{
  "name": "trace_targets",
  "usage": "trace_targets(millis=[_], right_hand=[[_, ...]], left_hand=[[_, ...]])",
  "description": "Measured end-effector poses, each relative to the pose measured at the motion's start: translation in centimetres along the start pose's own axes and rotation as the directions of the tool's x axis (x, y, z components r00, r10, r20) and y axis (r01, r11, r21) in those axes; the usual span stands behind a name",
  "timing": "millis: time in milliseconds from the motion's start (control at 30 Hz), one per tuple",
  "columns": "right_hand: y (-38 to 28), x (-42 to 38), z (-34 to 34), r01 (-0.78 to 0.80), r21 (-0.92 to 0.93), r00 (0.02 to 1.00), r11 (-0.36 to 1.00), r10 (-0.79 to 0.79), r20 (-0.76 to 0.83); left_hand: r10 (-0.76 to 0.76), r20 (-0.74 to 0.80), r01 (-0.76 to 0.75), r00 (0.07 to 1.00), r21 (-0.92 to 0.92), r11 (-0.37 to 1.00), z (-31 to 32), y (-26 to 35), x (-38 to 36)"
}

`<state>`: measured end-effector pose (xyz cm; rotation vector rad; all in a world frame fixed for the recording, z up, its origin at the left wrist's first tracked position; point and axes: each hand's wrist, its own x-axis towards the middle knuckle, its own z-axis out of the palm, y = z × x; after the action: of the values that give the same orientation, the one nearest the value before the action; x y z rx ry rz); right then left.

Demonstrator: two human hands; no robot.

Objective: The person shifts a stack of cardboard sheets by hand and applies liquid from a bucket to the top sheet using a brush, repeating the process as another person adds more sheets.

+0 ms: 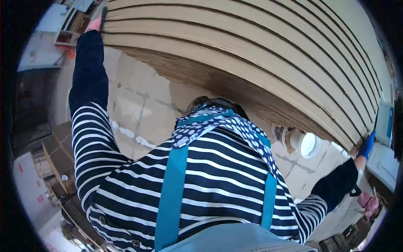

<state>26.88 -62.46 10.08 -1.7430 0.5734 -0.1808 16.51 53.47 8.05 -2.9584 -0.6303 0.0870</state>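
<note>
A wide tan cardboard sheet [235, 31] with several long dark lines spans the top of the view, lying over a thick pile of brown sheets [189, 71] whose edges face me. Far out at its left end, my left hand [95, 25] is closed at the edge; a dark covering shows at its fingertips. At the opposite end, my right hand [366, 145] in a blue glove closes round the near right corner. Both arms are stretched wide apart. The undersides of the fingers are hidden by the sheet and by distance.
Below the pile's right part, a white round tub [307, 145] stands on the tiled floor [138, 105]. Brown cardboard boxes [58, 155] are stacked at the left. A shelf unit [75, 21] stands at the upper left, and a pink item [368, 203] is at the lower right.
</note>
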Motion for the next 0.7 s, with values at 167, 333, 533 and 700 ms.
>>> trace_targets(millis=[167,333,533,700], right_hand=[[2.9,0.2,-0.8,0.112,-0.122,0.992,0.986,-0.104,0.068],[2.5,-2.6,1.3,0.079,-0.359,0.974,0.93,-0.149,-0.172],[2.4,-2.4,1.3,0.025,-0.036,1.0,0.999,-0.026,-0.018],[3.1,-0.5,-0.3,0.045,-0.37,0.976,0.928,-0.12,-0.182]], left_hand=[[0.0,-0.055,0.004,0.998,0.081,0.997,-0.9,1.7,-3.0],[-0.019,-0.077,0.034,0.997,0.185,0.982,-0.5,1.1,-2.6],[0.031,-0.162,0.049,0.986,0.467,0.883,1.8,0.8,-1.4],[-0.181,-0.097,0.177,0.979,-0.051,0.983,-1.4,4.5,-3.1]])
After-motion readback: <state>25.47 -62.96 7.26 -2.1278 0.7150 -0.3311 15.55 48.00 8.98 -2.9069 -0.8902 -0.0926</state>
